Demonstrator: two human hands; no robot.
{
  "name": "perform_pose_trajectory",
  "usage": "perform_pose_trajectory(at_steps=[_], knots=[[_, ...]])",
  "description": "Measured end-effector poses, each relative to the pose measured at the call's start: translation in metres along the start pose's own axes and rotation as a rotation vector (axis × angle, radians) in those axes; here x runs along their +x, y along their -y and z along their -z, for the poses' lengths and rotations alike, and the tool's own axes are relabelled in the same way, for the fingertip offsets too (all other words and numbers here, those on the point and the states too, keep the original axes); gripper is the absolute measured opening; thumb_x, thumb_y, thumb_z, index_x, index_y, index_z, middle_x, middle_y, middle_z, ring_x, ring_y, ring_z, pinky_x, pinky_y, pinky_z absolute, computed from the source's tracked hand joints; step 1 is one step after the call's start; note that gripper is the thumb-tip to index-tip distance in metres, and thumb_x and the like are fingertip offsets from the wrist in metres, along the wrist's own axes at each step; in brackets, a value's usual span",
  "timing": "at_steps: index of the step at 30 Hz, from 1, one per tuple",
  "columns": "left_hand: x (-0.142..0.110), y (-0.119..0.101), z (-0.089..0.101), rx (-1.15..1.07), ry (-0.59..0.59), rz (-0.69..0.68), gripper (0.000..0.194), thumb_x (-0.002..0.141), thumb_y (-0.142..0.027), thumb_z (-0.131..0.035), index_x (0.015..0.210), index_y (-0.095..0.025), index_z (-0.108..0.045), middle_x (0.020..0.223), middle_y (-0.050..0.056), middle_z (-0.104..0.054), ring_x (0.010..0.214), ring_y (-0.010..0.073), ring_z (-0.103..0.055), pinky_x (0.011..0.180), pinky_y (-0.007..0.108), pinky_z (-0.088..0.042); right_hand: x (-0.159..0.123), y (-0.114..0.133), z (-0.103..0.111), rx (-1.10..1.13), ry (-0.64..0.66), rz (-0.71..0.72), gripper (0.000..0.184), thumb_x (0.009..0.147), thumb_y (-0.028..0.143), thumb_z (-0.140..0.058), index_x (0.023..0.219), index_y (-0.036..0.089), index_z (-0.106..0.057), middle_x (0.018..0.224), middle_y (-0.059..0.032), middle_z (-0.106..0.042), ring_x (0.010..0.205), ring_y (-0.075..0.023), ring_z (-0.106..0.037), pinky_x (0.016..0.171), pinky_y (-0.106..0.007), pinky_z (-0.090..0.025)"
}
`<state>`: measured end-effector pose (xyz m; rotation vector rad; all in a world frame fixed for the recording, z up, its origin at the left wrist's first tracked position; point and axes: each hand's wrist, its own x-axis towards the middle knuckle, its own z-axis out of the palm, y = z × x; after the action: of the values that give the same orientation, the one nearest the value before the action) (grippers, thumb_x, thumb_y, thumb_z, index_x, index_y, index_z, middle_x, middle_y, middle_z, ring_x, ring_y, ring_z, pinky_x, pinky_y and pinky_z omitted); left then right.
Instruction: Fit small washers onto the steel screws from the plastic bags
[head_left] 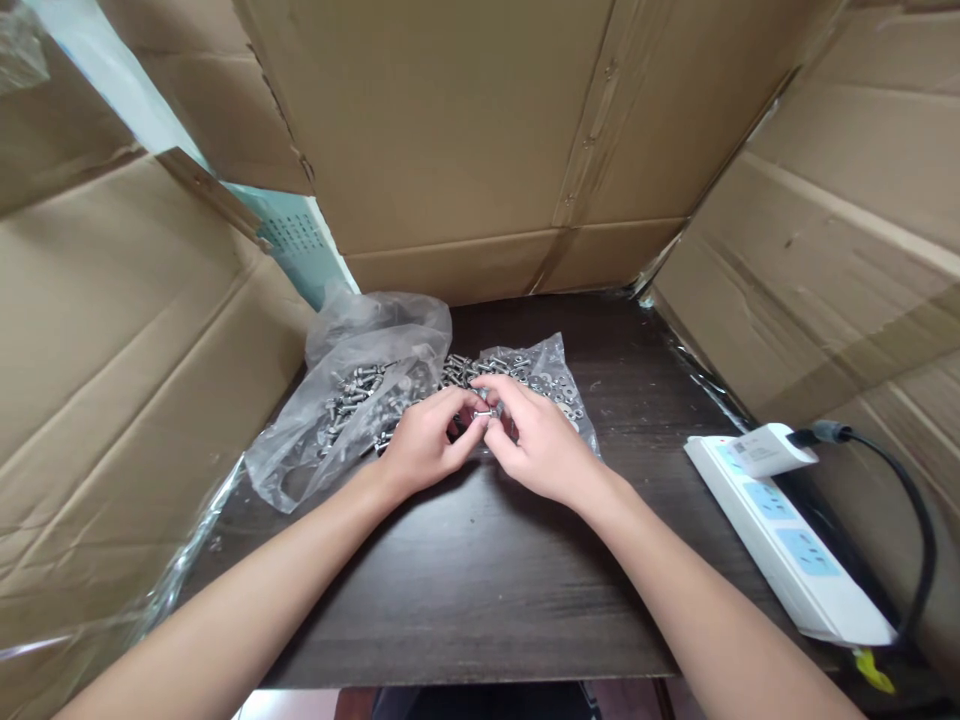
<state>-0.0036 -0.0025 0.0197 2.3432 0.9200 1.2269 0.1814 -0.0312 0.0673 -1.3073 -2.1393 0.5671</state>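
Between my fingertips is a small silvery bolt (485, 413), lying roughly crosswise. My left hand (431, 432) pinches its left end, while my right hand (536, 435) has thumb and forefinger on the right end. Whether a nut or washer sits on it is too small to tell. Just behind the hands lies a pile of metal bolts (461, 370). To the left, a clear plastic bag (300, 440) holds more bolts (352, 395). Loose washers and nuts (566, 398) lie on another clear bag (551, 355) to the right, partly hidden by my right hand.
Cardboard walls (465, 130) enclose the dark wooden table (480, 590) at the back and both sides. On the right lies a white power strip (795, 540) with a white plug adapter (772, 452) and a black cable (926, 530). The table's front edge is near my body.
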Motion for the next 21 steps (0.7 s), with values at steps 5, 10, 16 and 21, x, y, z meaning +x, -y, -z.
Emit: perform_pose_trajectory(at_steps=[5, 10, 16, 21], knots=[[-0.001, -0.002, -0.001, 0.002, 0.000, -0.049, 0.007, 0.097, -0.018, -0.059, 0.102, -0.016, -0.063, 0.086, 0.004, -0.066, 0.071, 0.0129, -0.062, 0.062, 0.022, -0.051, 0.001, 0.003, 0.005, -0.006, 0.078, -0.058, 0.038, 0.099, 0.022, -0.042, 0.134, 0.020, -0.056, 0.105, -0.0084, -0.076, 0.081, -0.0228, -0.069, 0.075, -0.035, -0.048], [-0.001, -0.002, -0.002, -0.001, -0.027, -0.059, 0.009, 0.098, -0.018, -0.060, 0.106, -0.016, -0.064, 0.086, 0.003, -0.066, 0.069, 0.0126, -0.061, 0.062, 0.022, -0.052, 0.002, -0.001, 0.005, 0.043, 0.069, -0.076, 0.033, 0.104, 0.025, -0.038, 0.129, 0.021, -0.058, 0.101, -0.0070, -0.076, 0.085, -0.0230, -0.071, 0.077, -0.035, -0.048], [0.000, -0.001, 0.001, -0.010, -0.069, -0.022, 0.007, 0.099, -0.019, -0.062, 0.104, -0.016, -0.066, 0.092, 0.004, -0.071, 0.071, 0.0120, -0.064, 0.063, 0.022, -0.052, 0.001, -0.008, -0.003, 0.131, -0.037, 0.003, 0.043, 0.099, 0.023, -0.049, 0.142, 0.021, -0.049, 0.115, -0.0098, -0.070, 0.086, -0.0198, -0.068, 0.077, -0.033, -0.052], [0.000, -0.002, 0.002, -0.012, -0.073, -0.028, 0.008, 0.100, -0.021, -0.061, 0.104, -0.016, -0.066, 0.090, 0.004, -0.070, 0.071, 0.0129, -0.065, 0.063, 0.023, -0.053, 0.002, -0.007, -0.002, 0.148, -0.026, -0.029, 0.037, 0.101, 0.025, -0.046, 0.137, 0.021, -0.054, 0.098, -0.0062, -0.072, 0.082, -0.0202, -0.068, 0.077, -0.034, -0.051]])
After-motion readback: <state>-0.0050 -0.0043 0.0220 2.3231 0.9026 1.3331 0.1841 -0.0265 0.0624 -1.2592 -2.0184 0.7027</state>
